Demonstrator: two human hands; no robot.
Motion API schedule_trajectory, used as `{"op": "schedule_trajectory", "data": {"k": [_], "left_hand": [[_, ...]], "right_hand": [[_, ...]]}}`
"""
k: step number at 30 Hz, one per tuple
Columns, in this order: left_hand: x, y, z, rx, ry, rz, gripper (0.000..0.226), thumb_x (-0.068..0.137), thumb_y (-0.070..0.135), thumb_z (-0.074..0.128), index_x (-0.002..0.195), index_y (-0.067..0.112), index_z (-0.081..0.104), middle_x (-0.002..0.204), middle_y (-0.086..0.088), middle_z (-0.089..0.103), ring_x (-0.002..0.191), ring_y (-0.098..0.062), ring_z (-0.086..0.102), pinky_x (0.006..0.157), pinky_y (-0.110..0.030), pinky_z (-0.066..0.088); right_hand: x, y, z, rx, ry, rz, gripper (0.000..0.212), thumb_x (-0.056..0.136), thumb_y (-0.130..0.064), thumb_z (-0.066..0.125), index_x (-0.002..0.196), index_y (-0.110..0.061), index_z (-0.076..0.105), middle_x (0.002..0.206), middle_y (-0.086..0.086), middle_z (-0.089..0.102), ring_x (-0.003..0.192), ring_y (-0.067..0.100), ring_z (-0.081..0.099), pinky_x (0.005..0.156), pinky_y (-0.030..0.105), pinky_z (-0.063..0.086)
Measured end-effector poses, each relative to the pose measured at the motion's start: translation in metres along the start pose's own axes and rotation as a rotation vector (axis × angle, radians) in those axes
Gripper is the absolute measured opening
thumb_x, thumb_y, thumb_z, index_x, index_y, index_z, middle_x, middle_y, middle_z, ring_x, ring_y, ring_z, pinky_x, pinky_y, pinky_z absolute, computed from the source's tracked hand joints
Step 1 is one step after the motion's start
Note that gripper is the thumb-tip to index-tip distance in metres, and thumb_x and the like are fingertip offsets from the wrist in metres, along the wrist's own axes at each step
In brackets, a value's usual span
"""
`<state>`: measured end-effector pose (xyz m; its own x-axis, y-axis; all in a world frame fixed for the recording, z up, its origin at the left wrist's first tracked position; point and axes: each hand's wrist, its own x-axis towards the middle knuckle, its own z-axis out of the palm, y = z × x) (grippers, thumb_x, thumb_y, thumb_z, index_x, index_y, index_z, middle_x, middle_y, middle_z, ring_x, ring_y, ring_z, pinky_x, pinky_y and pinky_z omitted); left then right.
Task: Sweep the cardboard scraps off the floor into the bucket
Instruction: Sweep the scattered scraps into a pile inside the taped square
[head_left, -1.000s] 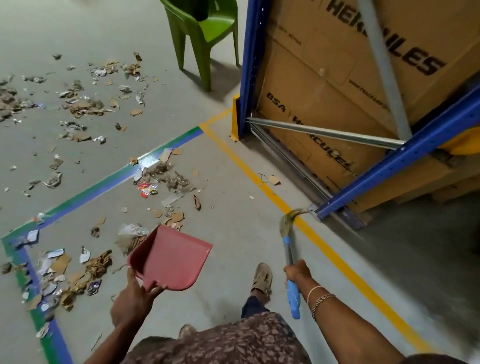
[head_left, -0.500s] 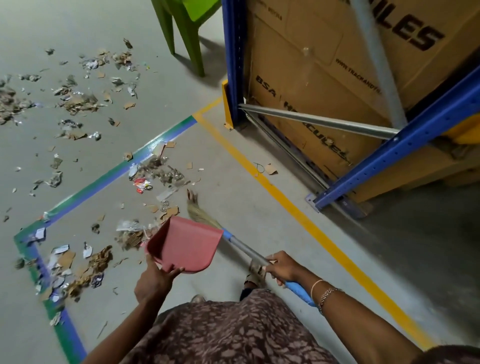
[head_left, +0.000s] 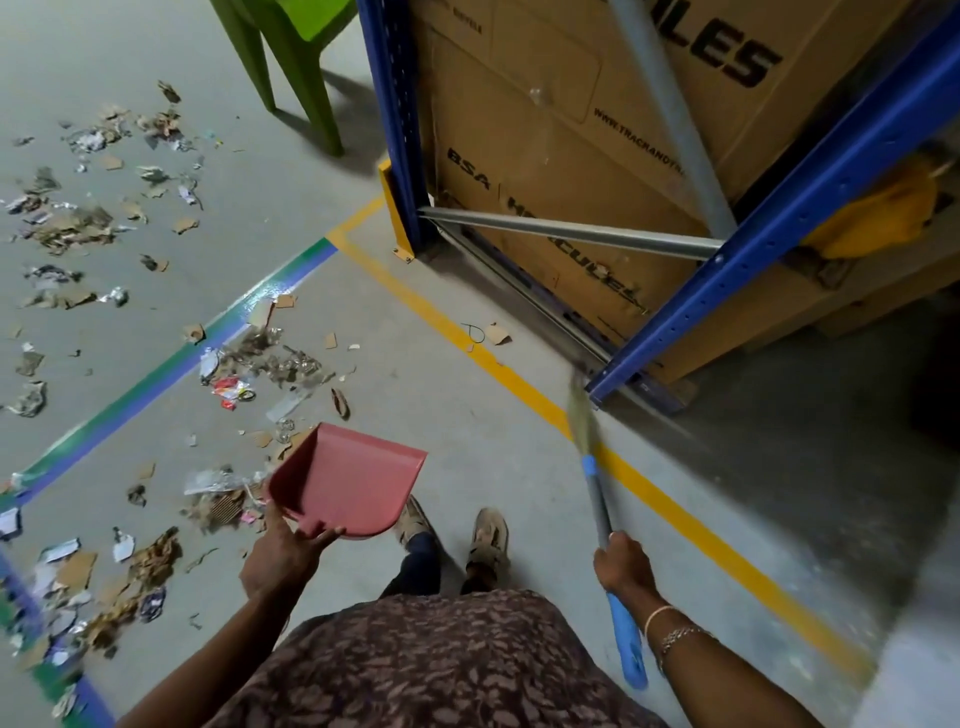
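The left hand (head_left: 283, 551) grips the short handle at the rear of a pink plastic dustpan (head_left: 345, 483), fingers curled round it. It holds the pan raised off the floor with its mouth tipped away, and no scraps show inside it. The right hand (head_left: 623, 566) is closed round the grey shaft of a blue-gripped straw broom (head_left: 597, 493). The broom's blurred bristles hang out ahead of that hand, over a yellow painted floor line (head_left: 717, 551) and near the foot of a blue steel rack (head_left: 779, 223). Between the hands stand the person's two tan shoes (head_left: 488, 535) on the grey concrete floor (head_left: 467, 426). The torn brown cardboard scraps (head_left: 218, 506), mixed with bits of paper and wrapper, lie just beyond and to the left of the left hand. Another heap lies nearer the person on that side, and a third cluster sits ahead of the dustpan beside a blue-and-green floor stripe (head_left: 156, 384). Many more are scattered well beyond the stripe, and one loose piece lies ahead of the right hand by the yellow line. Large brown cardboard boxes (head_left: 545, 156) fill the rack, and a green plastic chair (head_left: 291, 62) stands far ahead of the left hand. The bucket is nowhere in view. By my judgement the job has hardly begun: nothing is gathered in the pan, every heap lies on the floor, and all the sweeping and tipping is left to do.
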<state>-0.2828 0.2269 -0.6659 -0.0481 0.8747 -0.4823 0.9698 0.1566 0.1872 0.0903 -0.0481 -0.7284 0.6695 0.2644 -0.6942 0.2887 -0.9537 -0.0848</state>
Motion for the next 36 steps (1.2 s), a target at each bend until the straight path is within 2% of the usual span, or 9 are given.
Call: {"op": "schedule_trajectory", "data": {"k": [7, 11, 14, 18, 21, 25, 29, 32, 36], "left_hand": [[0.021, -0.006, -0.032, -0.039, 0.007, 0.034, 0.11, 0.073, 0.063, 0.078, 0.154, 0.024, 0.014, 0.111, -0.012, 0.072, 0.094, -0.035, 0.069, 0.065, -0.037, 0.046], [0.039, -0.009, -0.055, -0.082, 0.01, 0.011, 0.106, 0.077, 0.054, 0.079, 0.155, 0.017, 0.016, 0.086, -0.01, 0.075, 0.099, -0.033, 0.069, 0.069, -0.037, 0.047], [0.054, -0.013, -0.067, -0.126, 0.002, 0.0, 0.102, 0.076, 0.056, 0.079, 0.151, 0.018, 0.021, 0.067, 0.001, 0.066, 0.086, -0.028, 0.071, 0.07, -0.038, 0.049], [0.081, -0.018, -0.07, -0.152, 0.025, 0.015, 0.09, 0.072, 0.061, 0.079, 0.136, 0.02, 0.031, 0.111, -0.01, 0.071, 0.045, -0.003, 0.051, 0.059, -0.033, 0.051], [0.101, -0.019, -0.071, -0.154, 0.021, 0.004, 0.093, 0.068, 0.067, 0.077, 0.134, 0.024, 0.028, 0.11, -0.008, 0.071, 0.046, -0.008, 0.053, 0.043, -0.026, 0.044], [0.108, -0.01, -0.082, -0.107, 0.016, 0.047, 0.096, 0.07, 0.068, 0.076, 0.139, 0.021, 0.029, 0.11, -0.005, 0.074, 0.069, -0.025, 0.07, 0.04, -0.023, 0.038], [0.114, -0.003, -0.085, -0.049, 0.022, 0.092, 0.098, 0.073, 0.063, 0.076, 0.144, 0.019, 0.025, 0.103, -0.006, 0.075, 0.059, -0.022, 0.063, 0.039, -0.025, 0.035], [0.118, -0.003, -0.082, -0.041, 0.07, 0.113, 0.11, 0.066, 0.067, 0.078, 0.148, 0.026, 0.018, 0.094, -0.007, 0.074, 0.071, -0.027, 0.068, 0.051, -0.033, 0.05], [0.114, -0.003, -0.076, -0.032, 0.097, 0.089, 0.119, 0.063, 0.071, 0.077, 0.153, 0.029, 0.01, 0.088, -0.005, 0.074, 0.074, -0.029, 0.07, 0.053, -0.034, 0.051]], "right_hand": [[0.02, -0.051, -0.008, -0.103, -0.047, -0.007, 0.038, 0.093, -0.019, 0.054, 0.129, -0.009, 0.057, 0.135, 0.014, 0.061, 0.124, 0.033, 0.059, 0.097, 0.034, 0.049], [0.017, -0.093, -0.008, -0.152, -0.085, -0.135, 0.031, 0.09, -0.021, 0.053, 0.119, -0.011, 0.057, 0.13, 0.015, 0.06, 0.12, 0.035, 0.059, 0.092, 0.033, 0.049], [0.017, -0.122, -0.016, -0.188, -0.101, -0.24, 0.03, 0.089, -0.032, 0.057, 0.113, -0.015, 0.056, 0.124, 0.014, 0.06, 0.113, 0.036, 0.062, 0.085, 0.035, 0.051], [0.03, -0.148, -0.017, -0.125, -0.126, -0.309, 0.05, 0.087, -0.045, 0.065, 0.13, -0.021, 0.054, 0.12, 0.009, 0.062, 0.1, 0.032, 0.067, 0.075, 0.038, 0.058], [0.033, -0.153, -0.016, -0.1, -0.082, -0.331, 0.044, 0.09, -0.045, 0.064, 0.126, -0.021, 0.055, 0.108, 0.006, 0.065, 0.081, 0.026, 0.066, 0.065, 0.038, 0.058], [0.038, -0.147, -0.014, -0.016, 0.012, -0.273, 0.047, 0.09, -0.039, 0.066, 0.131, -0.019, 0.058, 0.102, 0.005, 0.068, 0.078, 0.027, 0.069, 0.059, 0.032, 0.053], [0.054, -0.15, -0.026, 0.061, 0.08, -0.194, 0.028, 0.087, -0.033, 0.066, 0.109, -0.015, 0.065, 0.082, 0.006, 0.069, 0.061, 0.025, 0.068, 0.052, 0.035, 0.057], [0.068, -0.17, -0.047, 0.058, 0.105, -0.134, 0.03, 0.086, -0.034, 0.067, 0.105, -0.011, 0.064, 0.098, 0.015, 0.072, 0.084, 0.034, 0.071, 0.07, 0.034, 0.056], [0.097, -0.206, -0.075, -0.05, 0.039, -0.137, 0.031, 0.087, -0.026, 0.067, 0.109, -0.005, 0.059, 0.118, 0.022, 0.065, 0.109, 0.04, 0.064, 0.087, 0.036, 0.051]]}}
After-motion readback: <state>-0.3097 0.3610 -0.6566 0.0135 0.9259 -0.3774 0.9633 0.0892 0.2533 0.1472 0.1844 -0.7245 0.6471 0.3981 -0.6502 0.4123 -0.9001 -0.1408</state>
